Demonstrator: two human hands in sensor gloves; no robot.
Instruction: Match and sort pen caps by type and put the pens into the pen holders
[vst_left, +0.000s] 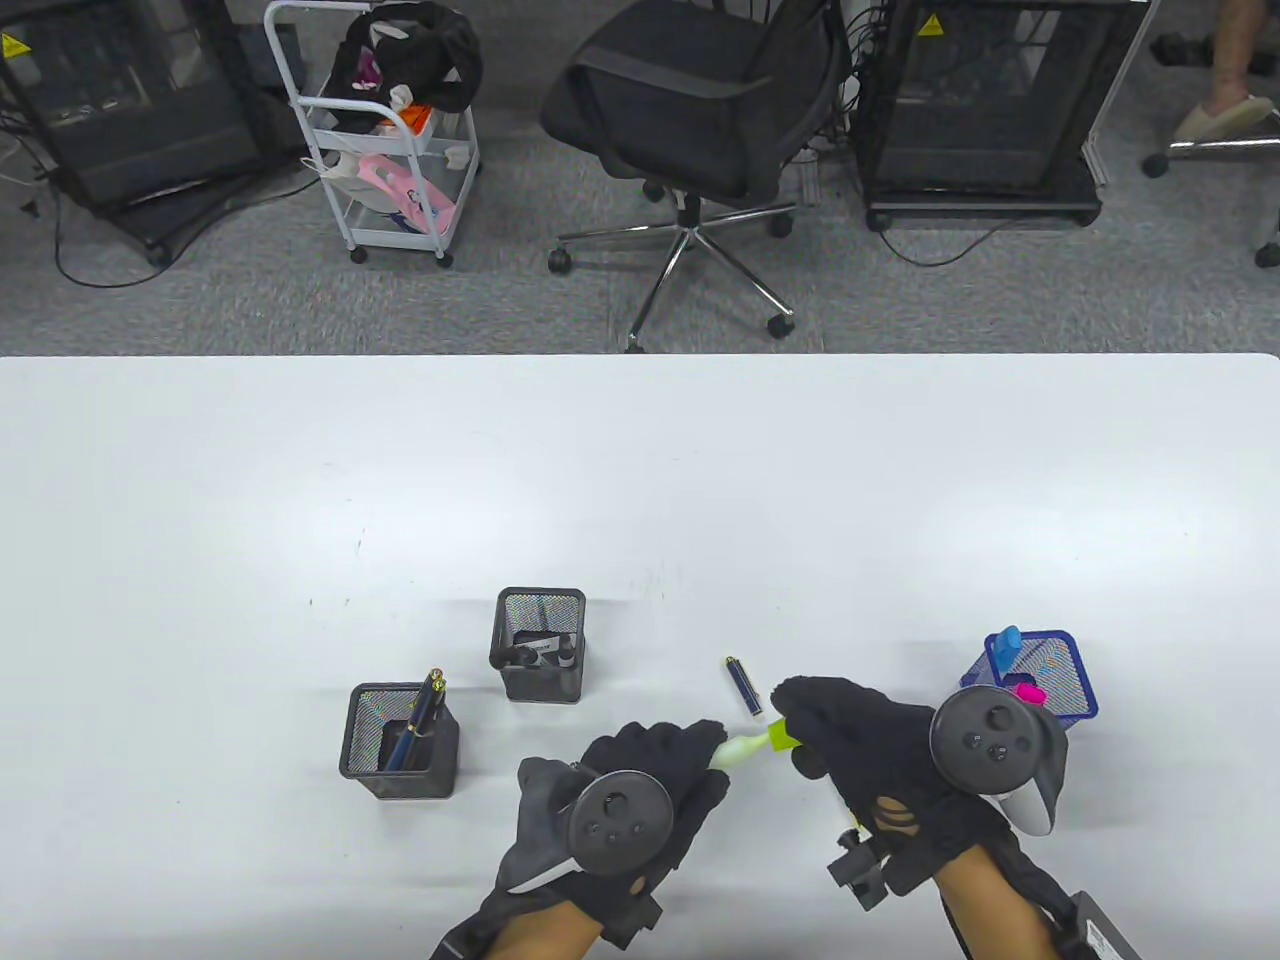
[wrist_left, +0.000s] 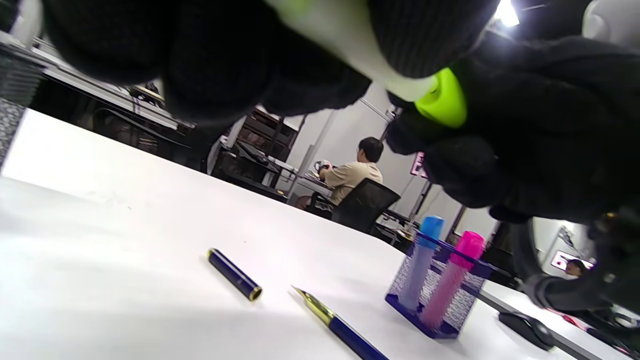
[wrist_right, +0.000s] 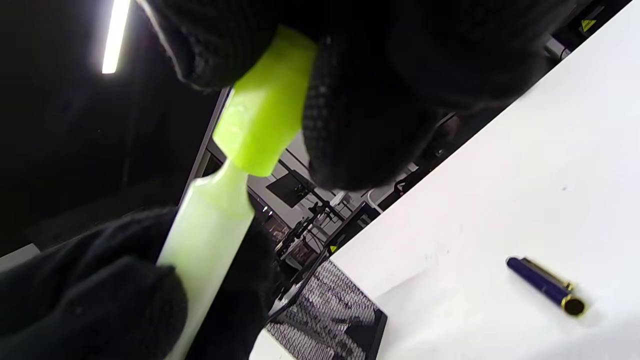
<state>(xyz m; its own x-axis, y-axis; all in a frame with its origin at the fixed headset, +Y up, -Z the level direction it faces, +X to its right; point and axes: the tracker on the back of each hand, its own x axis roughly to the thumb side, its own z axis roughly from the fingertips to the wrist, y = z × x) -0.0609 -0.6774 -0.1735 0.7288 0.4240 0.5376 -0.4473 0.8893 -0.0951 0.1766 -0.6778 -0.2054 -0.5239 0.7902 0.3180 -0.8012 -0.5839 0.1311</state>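
My left hand (vst_left: 650, 770) grips the pale green highlighter body (vst_left: 738, 749) above the table. My right hand (vst_left: 850, 735) pinches its bright green cap (vst_left: 780, 738) right at the marker's tip; in the right wrist view the cap (wrist_right: 267, 120) sits over the narrow neck of the body (wrist_right: 205, 240). A dark blue pen cap with gold trim (vst_left: 742, 686) lies on the table just beyond my hands. The left wrist view shows that cap (wrist_left: 234, 274) and, beside it, an uncapped blue pen with a gold nib (wrist_left: 340, 325) lying below my right hand.
Two black mesh holders stand to the left: one (vst_left: 540, 645) with black markers, one (vst_left: 398, 742) with blue-and-gold pens. A blue mesh holder (vst_left: 1045, 675) at the right holds a blue and a pink highlighter. The table's far half is bare white surface (vst_left: 640, 480).
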